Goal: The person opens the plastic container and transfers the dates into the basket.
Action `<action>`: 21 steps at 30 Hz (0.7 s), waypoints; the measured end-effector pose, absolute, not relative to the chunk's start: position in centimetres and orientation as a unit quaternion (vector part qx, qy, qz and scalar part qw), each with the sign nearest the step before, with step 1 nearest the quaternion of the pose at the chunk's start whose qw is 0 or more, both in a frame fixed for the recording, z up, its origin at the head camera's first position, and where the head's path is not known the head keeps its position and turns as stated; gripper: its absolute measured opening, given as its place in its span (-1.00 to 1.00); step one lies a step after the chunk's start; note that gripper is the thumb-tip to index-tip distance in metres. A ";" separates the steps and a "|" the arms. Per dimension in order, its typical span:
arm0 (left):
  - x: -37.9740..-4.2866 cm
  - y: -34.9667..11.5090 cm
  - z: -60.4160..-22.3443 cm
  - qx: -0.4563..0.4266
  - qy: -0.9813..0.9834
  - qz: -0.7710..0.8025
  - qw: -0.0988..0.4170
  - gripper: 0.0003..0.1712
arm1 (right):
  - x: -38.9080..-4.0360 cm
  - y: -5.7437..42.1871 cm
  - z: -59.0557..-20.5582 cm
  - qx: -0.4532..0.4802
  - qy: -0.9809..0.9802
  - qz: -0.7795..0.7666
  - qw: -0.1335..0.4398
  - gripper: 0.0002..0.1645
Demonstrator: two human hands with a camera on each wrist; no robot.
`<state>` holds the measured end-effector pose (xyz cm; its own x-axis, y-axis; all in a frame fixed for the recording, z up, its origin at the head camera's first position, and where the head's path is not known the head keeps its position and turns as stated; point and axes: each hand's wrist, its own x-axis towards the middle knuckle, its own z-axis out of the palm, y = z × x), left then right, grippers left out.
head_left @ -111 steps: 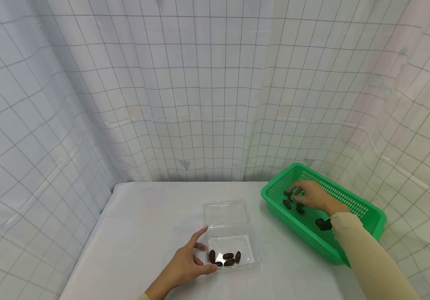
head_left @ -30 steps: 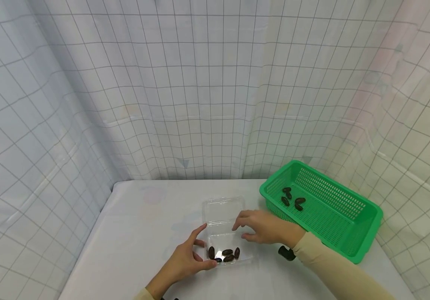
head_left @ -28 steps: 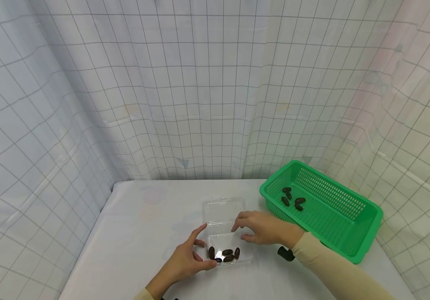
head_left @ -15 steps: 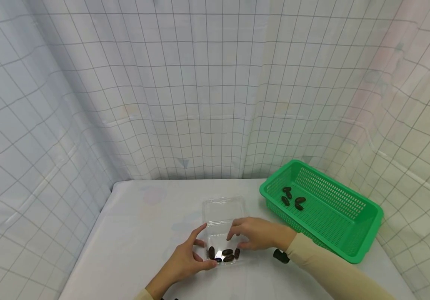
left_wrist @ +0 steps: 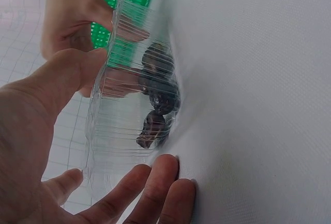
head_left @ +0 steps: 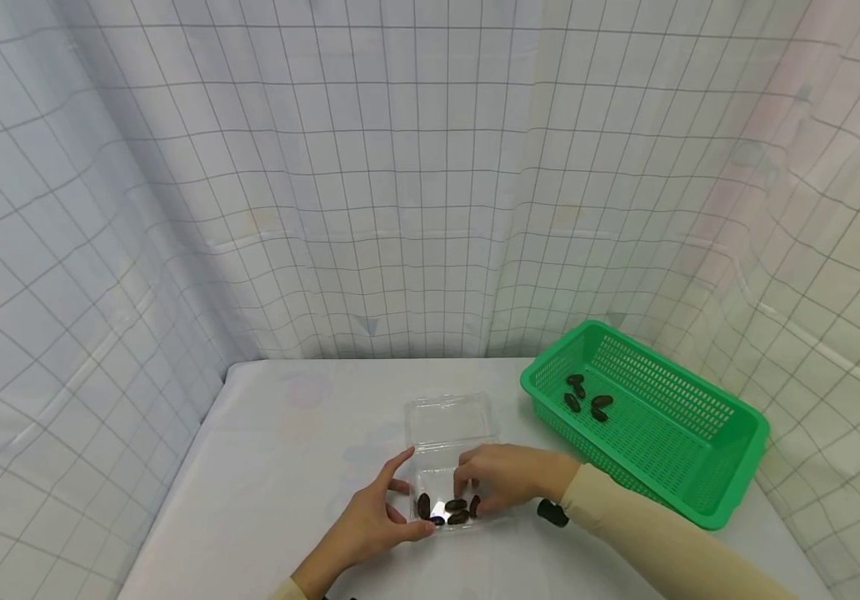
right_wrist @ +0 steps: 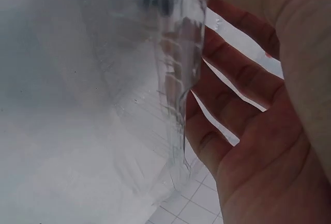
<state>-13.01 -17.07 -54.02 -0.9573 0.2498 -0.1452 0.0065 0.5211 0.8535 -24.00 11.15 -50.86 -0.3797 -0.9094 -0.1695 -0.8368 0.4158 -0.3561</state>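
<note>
Several dark, wrinkled dates (head_left: pixel 456 505) lie in the near half of a clear plastic clamshell box (head_left: pixel 433 479), whose lid is folded back. My left hand (head_left: pixel 366 525) grips the box's left side, thumb near the front corner and index finger at the back one. In the left wrist view its thumb (left_wrist: pixel 67 71) presses the rim. My right hand (head_left: pixel 508 475) reaches down into the box, fingers bent and apart from the thumb, close around the rightmost date (head_left: pixel 474 506). Contact there is partly hidden. The right wrist view shows the blurred plastic wall (right_wrist: pixel 181 69).
A green perforated basket (head_left: pixel 688 462) stands at the right, several dates (head_left: pixel 600 407) at its left end. White cloth covers the table (head_left: pixel 272 458). Grid-patterned curtains (head_left: pixel 400 208) hang at the back and both sides. A black wrist device (head_left: pixel 552 512) sits under my right wrist.
My right hand has left the basket, moved left over the box and sunk down toward the dates. The left hand stays on the box; the dates in it show almost no shift.
</note>
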 end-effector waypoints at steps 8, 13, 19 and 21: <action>-13.0 -17.0 -53.9 0.073 0.863 0.485 0.123 0.39 | -24.2 10.7 -51.4 -0.537 0.816 -0.105 0.187 -0.68; -13.0 -17.0 -53.9 0.074 0.862 0.487 0.124 0.39 | -24.2 10.3 -51.3 -0.532 0.817 -0.100 0.198 -0.70; -12.9 -17.0 -54.0 0.076 0.863 0.484 0.121 0.38 | -24.1 10.3 -51.4 -0.524 0.822 -0.094 0.202 -0.69; -12.9 -17.0 -54.1 0.077 0.865 0.482 0.120 0.37 | -24.1 10.3 -51.6 -0.521 0.824 -0.093 0.202 -0.69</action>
